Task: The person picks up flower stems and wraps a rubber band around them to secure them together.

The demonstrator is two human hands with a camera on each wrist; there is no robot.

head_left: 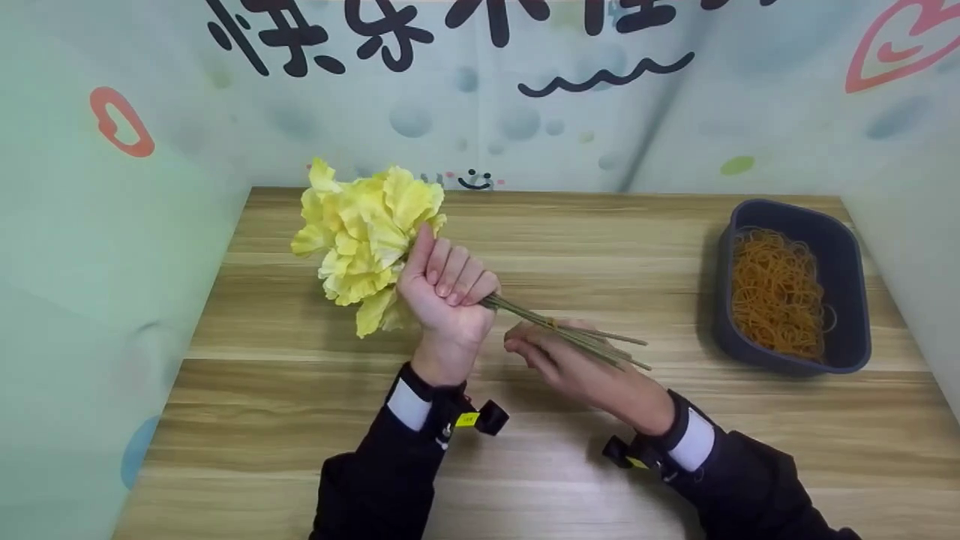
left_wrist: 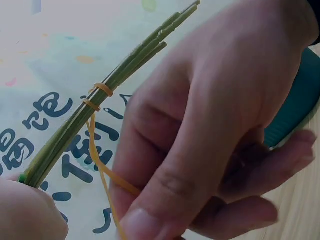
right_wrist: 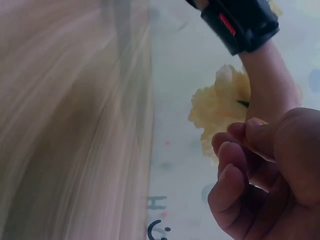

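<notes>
My left hand [head_left: 450, 296] grips a bunch of yellow artificial flowers [head_left: 367, 232] by the stems, just under the blooms, with its fingers curled round them. The thin green stems [head_left: 525, 310] stick out to the right of the fist. In the left wrist view a rubber band [left_wrist: 103, 90] is wound round the stems, and a stretched loop of it runs down to my right hand [head_left: 577, 360]. Thumb and index finger [left_wrist: 145, 220] of that hand pinch the loop. In the right wrist view the blooms show pale behind the pinching fingers.
A dark blue plastic bin [head_left: 859, 300] stands at the right of the wooden table [head_left: 300, 420], with a heap of rubber bands [head_left: 776, 296] inside. A printed backdrop [head_left: 480, 112] rises behind the table and along its sides.
</notes>
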